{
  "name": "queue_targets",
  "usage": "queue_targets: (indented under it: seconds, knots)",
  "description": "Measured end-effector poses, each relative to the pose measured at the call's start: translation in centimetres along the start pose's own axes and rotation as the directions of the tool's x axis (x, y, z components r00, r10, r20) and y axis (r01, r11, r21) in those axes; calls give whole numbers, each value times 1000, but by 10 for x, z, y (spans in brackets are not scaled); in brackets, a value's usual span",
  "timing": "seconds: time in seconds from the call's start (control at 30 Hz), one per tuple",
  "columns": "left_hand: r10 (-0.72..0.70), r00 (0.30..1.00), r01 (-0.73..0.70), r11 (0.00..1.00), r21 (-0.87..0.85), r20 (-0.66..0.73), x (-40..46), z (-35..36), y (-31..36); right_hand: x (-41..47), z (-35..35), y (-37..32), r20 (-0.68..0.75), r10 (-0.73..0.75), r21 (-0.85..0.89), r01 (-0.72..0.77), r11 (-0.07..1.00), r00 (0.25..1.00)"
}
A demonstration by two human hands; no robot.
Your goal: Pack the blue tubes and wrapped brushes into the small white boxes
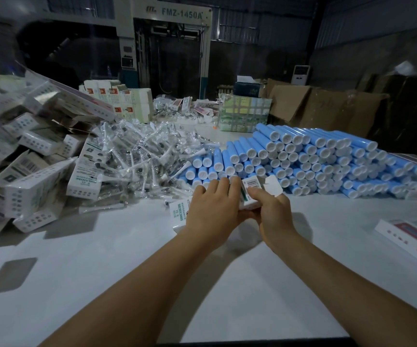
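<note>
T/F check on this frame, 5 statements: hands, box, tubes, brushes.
1. Both hands hold a small white box. True: the left hand and right hand grip the box together.
2. The box's end flap is closed. False: the flap stands open.
3. The blue tubes are stacked left of the hands. False: the tube stack lies beyond and right of them.
4. The wrapped brushes lie in a loose pile left of the tubes. True: the brush pile is there.
5. A second white box lies under the left hand. True: that box rests on the table.
</note>
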State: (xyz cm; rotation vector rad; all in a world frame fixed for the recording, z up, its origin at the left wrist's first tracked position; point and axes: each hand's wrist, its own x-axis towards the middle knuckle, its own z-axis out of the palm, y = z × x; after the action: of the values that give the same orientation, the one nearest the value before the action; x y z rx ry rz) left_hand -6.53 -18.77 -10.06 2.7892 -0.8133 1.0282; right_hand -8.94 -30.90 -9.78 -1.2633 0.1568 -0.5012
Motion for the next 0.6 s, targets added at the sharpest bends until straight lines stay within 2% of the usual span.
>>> queue_targets:
  seconds: [0.2, 0.37, 0.47, 0.53, 0.57, 0.6]
  knots:
    - [-3, 1000, 2, 998, -58, -22, -1, -6, -1, 0, -5, 0, 117, -128, -35, 133, 991, 985]
    - [-3, 1000, 5, 998, -61, 31, 0, -9, -3, 3, -8, -1, 179, -97, 90, 82, 993, 979]
    - [0, 999, 3, 998, -55, 51, 0, -8, -1, 3, -6, 1, 132, -69, 94, 57, 994, 989]
    - [5, 998, -2, 999, -47, 59, 0, -7, 0, 3, -6, 1, 71, -84, 23, 82, 996, 994]
    - [16, 998, -14, 999, -35, 66, 0, -5, 0, 3, -8, 1, 45, -142, -106, 146, 984, 989]
    - [29, 997, -28, 999, -16, 70, -1, -4, 0, 2, -10, 1, 60, -239, -300, 246, 922, 969]
